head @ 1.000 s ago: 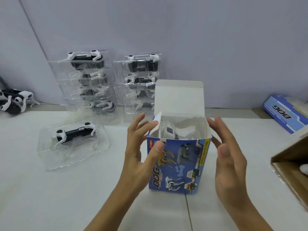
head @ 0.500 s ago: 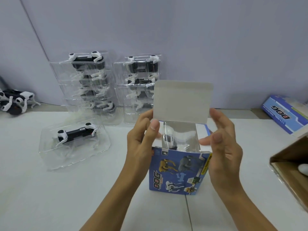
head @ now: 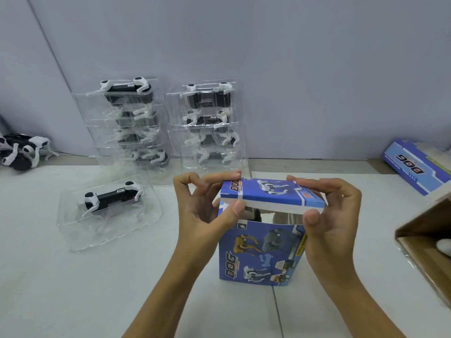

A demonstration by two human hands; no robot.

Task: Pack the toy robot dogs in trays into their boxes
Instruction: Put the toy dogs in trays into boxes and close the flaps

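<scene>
A blue toy dog box [head: 258,254] stands upright on the white table in front of me, a trayed robot dog showing through the gap at its top. Its top lid [head: 271,193] is folded forward almost flat over the opening. My left hand [head: 207,211] pinches the lid's left end between thumb and fingers. My right hand [head: 332,215] pinches its right end the same way. To the left, a robot dog in a clear tray [head: 109,211] lies on the table. Two stacks of trayed dogs [head: 129,125] [head: 210,123] stand against the back wall.
Loose robot dogs [head: 22,152] sit at the far left by the wall. A second blue box [head: 417,167] lies on its side at the far right. An open brown carton [head: 429,245] juts in at the right edge.
The lid stood upright a second ago while my hands folded the side flaps in. Both hands then took the lid and swung it forward and down over the opening.
</scene>
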